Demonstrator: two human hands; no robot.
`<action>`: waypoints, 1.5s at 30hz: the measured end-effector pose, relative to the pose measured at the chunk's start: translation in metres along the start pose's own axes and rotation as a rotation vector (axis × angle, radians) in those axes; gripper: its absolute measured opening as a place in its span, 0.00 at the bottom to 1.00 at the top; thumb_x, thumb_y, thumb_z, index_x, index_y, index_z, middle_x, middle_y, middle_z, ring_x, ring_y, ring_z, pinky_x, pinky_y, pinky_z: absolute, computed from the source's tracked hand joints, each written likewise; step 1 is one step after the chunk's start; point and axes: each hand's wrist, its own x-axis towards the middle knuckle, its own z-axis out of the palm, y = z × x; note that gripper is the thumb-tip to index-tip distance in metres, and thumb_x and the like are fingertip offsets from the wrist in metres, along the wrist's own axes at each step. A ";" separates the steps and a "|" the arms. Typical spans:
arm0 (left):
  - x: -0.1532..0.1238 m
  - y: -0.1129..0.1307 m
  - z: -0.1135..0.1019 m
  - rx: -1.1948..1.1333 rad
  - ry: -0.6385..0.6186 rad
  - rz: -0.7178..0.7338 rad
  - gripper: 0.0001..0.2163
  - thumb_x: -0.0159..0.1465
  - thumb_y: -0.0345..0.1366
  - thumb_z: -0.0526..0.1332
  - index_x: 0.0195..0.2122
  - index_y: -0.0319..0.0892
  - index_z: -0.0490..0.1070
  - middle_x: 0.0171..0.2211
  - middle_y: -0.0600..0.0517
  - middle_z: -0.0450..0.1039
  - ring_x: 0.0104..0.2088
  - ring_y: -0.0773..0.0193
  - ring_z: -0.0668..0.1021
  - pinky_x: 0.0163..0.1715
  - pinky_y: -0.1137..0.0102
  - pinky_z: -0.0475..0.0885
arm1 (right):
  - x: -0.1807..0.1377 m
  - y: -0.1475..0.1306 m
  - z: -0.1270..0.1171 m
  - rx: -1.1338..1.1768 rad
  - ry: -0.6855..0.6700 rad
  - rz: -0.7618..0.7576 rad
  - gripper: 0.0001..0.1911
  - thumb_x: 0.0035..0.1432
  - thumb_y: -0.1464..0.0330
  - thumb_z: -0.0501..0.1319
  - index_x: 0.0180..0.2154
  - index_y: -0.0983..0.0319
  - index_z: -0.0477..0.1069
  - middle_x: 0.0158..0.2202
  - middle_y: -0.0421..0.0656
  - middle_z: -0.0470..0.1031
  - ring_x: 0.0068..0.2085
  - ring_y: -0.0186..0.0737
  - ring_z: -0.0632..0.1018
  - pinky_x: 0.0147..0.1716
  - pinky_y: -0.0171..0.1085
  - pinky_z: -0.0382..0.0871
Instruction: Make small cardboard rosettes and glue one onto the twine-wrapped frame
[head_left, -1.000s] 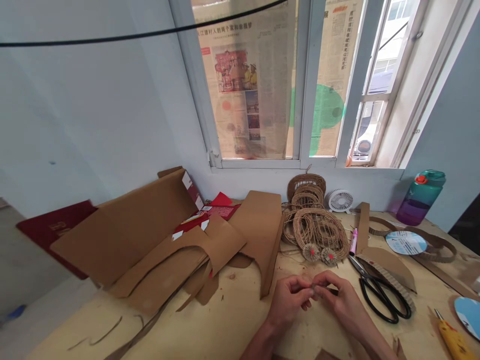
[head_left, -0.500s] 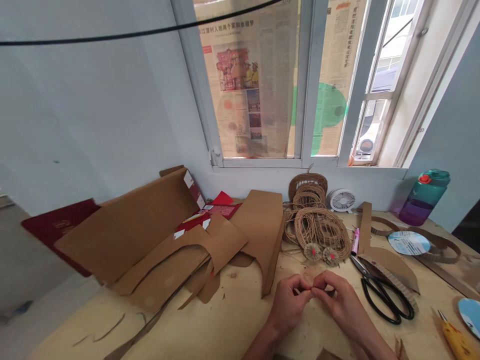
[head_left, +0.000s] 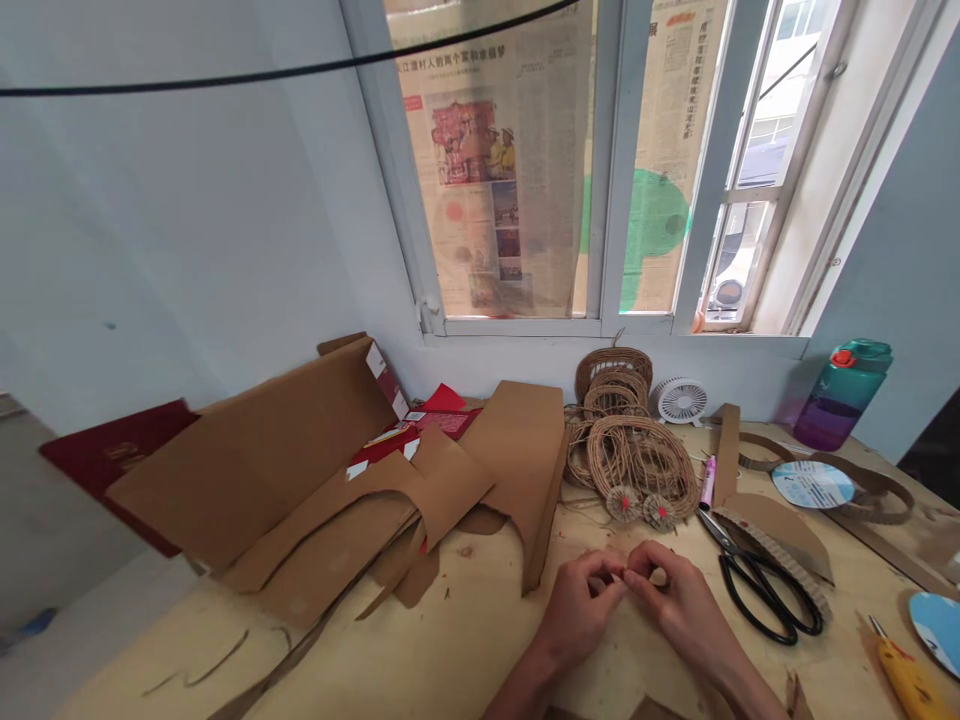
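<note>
Head view: left hand (head_left: 579, 608) and right hand (head_left: 671, 595) hide their piece's long axis.

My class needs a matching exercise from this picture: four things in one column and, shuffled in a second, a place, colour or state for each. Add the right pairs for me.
Column one
1. Left hand and right hand
2. Scissors
3. Bottle
4. Small fan

Column two
A. White, standing beside the coiled brown pieces
B. Black handles, lying on the table
C. Fingertips brought together
D. Teal on top and purple at the bottom

Right pairs: 1-C, 2-B, 3-D, 4-A
</note>
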 end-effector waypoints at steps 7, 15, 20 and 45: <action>0.004 -0.006 0.000 0.031 0.047 -0.099 0.07 0.56 0.35 0.61 0.25 0.39 0.74 0.22 0.54 0.72 0.23 0.68 0.69 0.23 0.75 0.62 | 0.001 0.003 0.003 -0.012 -0.009 0.034 0.14 0.56 0.58 0.56 0.26 0.60 0.68 0.24 0.38 0.71 0.29 0.37 0.72 0.27 0.32 0.62; 0.003 -0.005 0.003 0.007 0.094 -0.118 0.05 0.54 0.31 0.61 0.22 0.39 0.71 0.20 0.56 0.68 0.22 0.69 0.67 0.22 0.76 0.60 | 0.002 0.003 0.004 -0.124 0.019 -0.056 0.11 0.57 0.63 0.55 0.25 0.59 0.67 0.25 0.39 0.72 0.30 0.38 0.72 0.32 0.35 0.63; 0.002 -0.003 0.004 0.008 0.076 -0.126 0.05 0.54 0.31 0.61 0.21 0.39 0.69 0.19 0.57 0.67 0.21 0.69 0.66 0.22 0.75 0.59 | 0.002 0.008 0.005 -0.142 0.049 -0.077 0.07 0.53 0.67 0.57 0.24 0.59 0.68 0.25 0.39 0.73 0.30 0.39 0.73 0.35 0.36 0.63; 0.001 -0.003 0.002 -0.042 0.042 -0.089 0.06 0.55 0.32 0.60 0.21 0.39 0.67 0.19 0.58 0.64 0.20 0.70 0.64 0.21 0.76 0.58 | 0.001 0.006 0.004 -0.094 0.009 -0.050 0.11 0.57 0.63 0.56 0.26 0.60 0.68 0.25 0.39 0.72 0.30 0.39 0.73 0.32 0.34 0.61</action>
